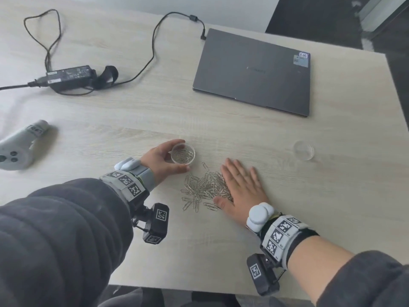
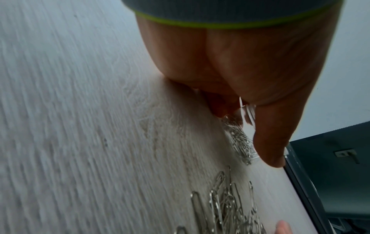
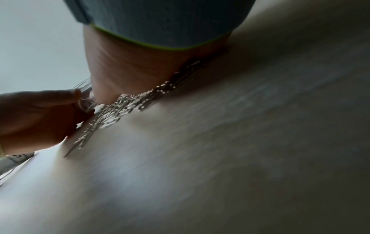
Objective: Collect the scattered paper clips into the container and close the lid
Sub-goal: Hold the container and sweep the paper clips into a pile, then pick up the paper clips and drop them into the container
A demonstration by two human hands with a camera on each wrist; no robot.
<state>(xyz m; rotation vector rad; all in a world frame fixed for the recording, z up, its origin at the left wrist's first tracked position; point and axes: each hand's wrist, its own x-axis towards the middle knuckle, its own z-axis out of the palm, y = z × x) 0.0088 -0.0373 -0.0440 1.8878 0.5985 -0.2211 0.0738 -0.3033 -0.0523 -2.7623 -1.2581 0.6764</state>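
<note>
A small round clear container [image 1: 183, 154] stands on the table with some clips inside. My left hand [image 1: 163, 159] grips it between thumb and fingers; the left wrist view shows the container [image 2: 247, 114] behind the thumb. A pile of silver paper clips [image 1: 202, 188] lies just in front of it, also seen as paper clips [image 2: 226, 205] and paper clips [image 3: 120, 109]. My right hand [image 1: 240, 189] lies flat, fingers straight, pressing on the pile's right edge. The clear round lid [image 1: 303, 150] rests far to the right.
A shut grey laptop [image 1: 254, 72] lies behind the work spot. A black power adapter [image 1: 70, 76] with its cable sits at the back left. A white controller [image 1: 18, 148] lies at the left edge. The table's front edge [image 1: 199, 293] is close to my body.
</note>
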